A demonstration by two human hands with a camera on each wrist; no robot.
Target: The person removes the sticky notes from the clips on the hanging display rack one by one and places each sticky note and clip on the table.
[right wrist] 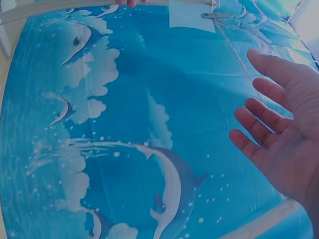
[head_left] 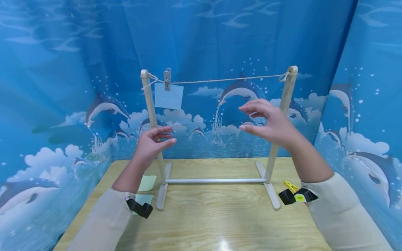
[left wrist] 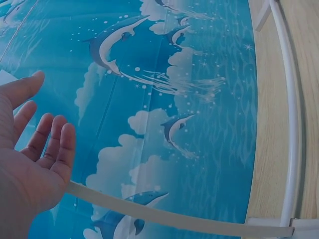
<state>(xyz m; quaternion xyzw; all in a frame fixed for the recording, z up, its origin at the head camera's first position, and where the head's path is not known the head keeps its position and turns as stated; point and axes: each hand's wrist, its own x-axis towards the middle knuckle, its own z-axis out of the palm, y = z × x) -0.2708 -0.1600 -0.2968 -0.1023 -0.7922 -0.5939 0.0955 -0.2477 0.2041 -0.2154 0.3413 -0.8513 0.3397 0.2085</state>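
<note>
A pale blue paper square [head_left: 169,97] hangs near the left end of a string [head_left: 220,80], held there by a clothespin [head_left: 167,79]. The string runs between the two posts of a wooden frame [head_left: 285,96]. My left hand [head_left: 153,144] is in the air beside the left post, below the paper, its fingers loosely bent around nothing. Nearer the right post, my right hand [head_left: 270,122] hovers below the string with fingers relaxed and thumb apart. In the right wrist view the paper [right wrist: 192,17] and clothespin [right wrist: 218,16] show beyond the right hand [right wrist: 284,124].
On the wooden table [head_left: 216,216], a pale green paper [head_left: 147,183] and another light paper [head_left: 144,199] lie by the left arm. A yellow clothespin [head_left: 291,187] lies near the right wrist, partly hidden. A white bar [head_left: 216,181] joins the frame's feet. Dolphin-print curtains surround the table.
</note>
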